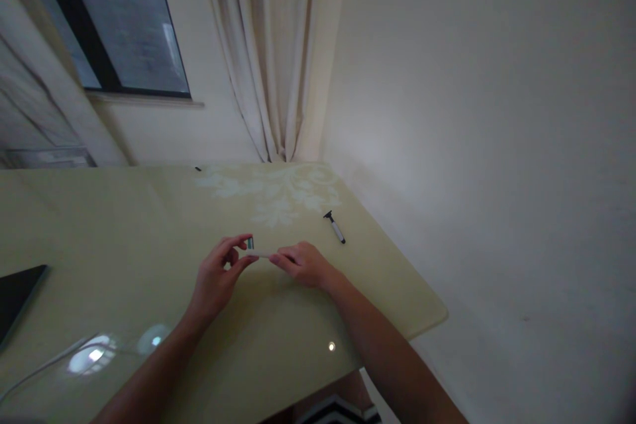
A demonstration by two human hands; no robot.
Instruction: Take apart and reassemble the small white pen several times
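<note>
Forearms (385, 331) reach in from the near edge, left and right, above a strip of dark-and-white patterned cloth (338, 411) that is probably the person's clothing. They converge over the bench (397, 291), bringing both hands to one small object: what looks like a pale-handled razor (263, 254), held above the surface and roughly level from left to right.

At its left end, the left hand (214, 273) pinches the small greenish head between thumb below and fingertip above, a hold that seems chosen to reach the head by its edges. The right hand (307, 265) pinches the handle's right end between thumb and fingers, presumably steadying it from the opposite side. Holding the two ends leaves the middle uncovered, though the fine detail of the head is too small to read.

Just beyond the right hand, a gray-and-black razor (337, 230) lies on the bench, its head toward the far left; lying apart from both hands, it appears to be out of their way. Well to the left are a dark flat object (22, 295) and a pale cable (44, 366), both away from the handling.
</note>
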